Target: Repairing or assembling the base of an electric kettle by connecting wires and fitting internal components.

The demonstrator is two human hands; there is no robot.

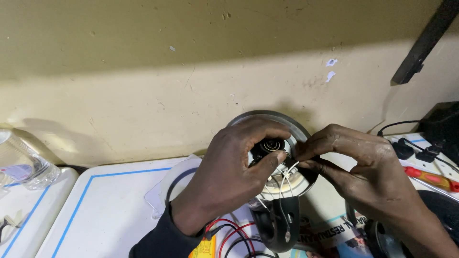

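Left hand clasping upturned kettle base, right hand beside it pinching white wire closed

L hand curled, fingers bent inward; R hand pinching, thumb & forefinger tips together.
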